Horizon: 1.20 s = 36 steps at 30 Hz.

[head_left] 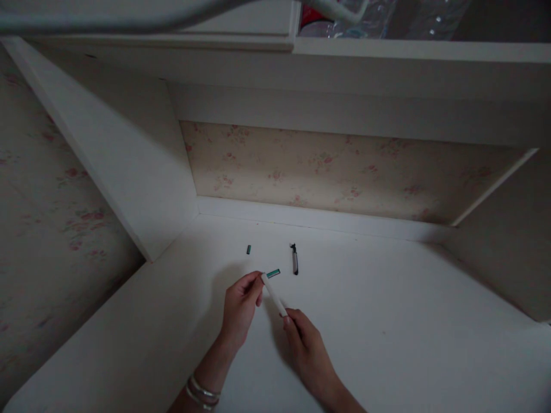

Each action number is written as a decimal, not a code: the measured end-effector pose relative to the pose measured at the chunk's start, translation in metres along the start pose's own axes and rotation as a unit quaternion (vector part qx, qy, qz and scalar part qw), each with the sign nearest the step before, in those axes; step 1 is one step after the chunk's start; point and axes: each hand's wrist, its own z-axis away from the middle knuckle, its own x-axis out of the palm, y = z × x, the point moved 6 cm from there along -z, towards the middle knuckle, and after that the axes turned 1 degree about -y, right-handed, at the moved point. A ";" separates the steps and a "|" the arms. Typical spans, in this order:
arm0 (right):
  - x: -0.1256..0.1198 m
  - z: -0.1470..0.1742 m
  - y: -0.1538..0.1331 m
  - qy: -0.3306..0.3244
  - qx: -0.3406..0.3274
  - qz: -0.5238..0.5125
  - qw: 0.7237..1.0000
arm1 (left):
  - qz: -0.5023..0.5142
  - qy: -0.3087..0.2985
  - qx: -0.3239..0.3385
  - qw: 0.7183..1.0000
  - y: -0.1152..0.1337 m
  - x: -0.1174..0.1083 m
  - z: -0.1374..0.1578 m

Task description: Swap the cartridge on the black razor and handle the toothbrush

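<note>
Both hands hold a slim white bar-shaped piece (274, 297) tilted above the white desktop. My left hand (241, 307) is closed, pinching its upper end. My right hand (305, 344) is closed round its lower end, fingers partly hidden. At the upper end, a green-and-black razor cartridge (273, 273) sticks out to the right; how it is attached cannot be made out. Beyond my hands a second small dark razor cartridge (248, 249) lies on the desk. To its right lies a black and grey razor handle (295, 261), lengthwise to me.
The white desktop (387, 298) ends at a low back strip (322, 219) under floral wallpaper. A white side panel (129, 137) stands left, and a cabinet (365, 80) overhangs the desk. Clear plastic packaging (365, 20) sits on the shelf above.
</note>
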 end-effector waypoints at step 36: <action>0.026 0.014 -0.008 -0.106 0.066 -0.053 0.991 | -0.058 -0.067 -0.034 0.995 -0.004 0.010 0.001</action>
